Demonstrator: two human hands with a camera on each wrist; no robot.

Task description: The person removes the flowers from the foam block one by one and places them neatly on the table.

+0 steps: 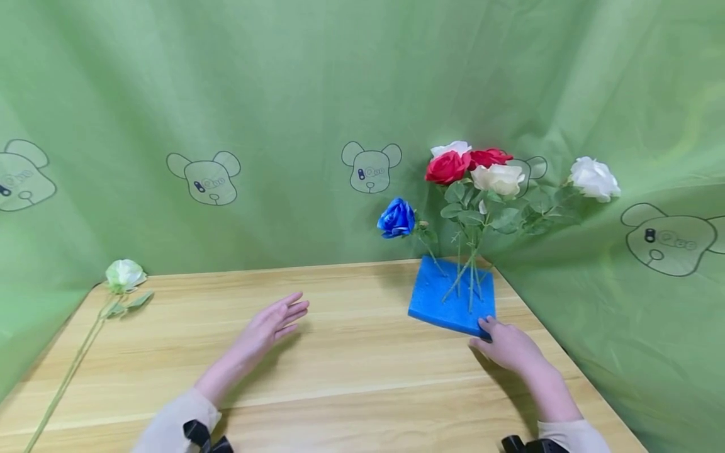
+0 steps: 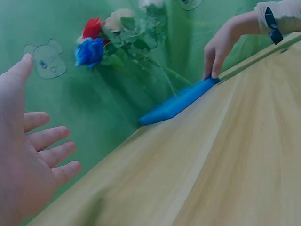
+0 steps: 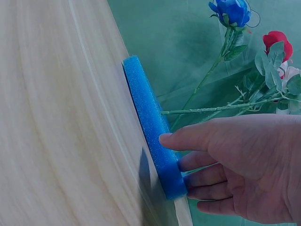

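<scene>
Outlined bear-head signs (image 1: 370,179) run left to right across the far green curtain (image 1: 294,75); small lettering on the rightmost looks like "Qee", fainter on the others

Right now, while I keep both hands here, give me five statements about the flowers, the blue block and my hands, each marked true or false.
1. Your right hand is touching the blue block. True.
2. Your left hand is gripping a stem. False: it holds nothing, its fingers extended.
3. In the head view, the blue rose appears left of the red roses. True.
4. The loose pale bloom is at the table's right end. False: it's at the left.
5. Several stems rise from the block. True.
</scene>
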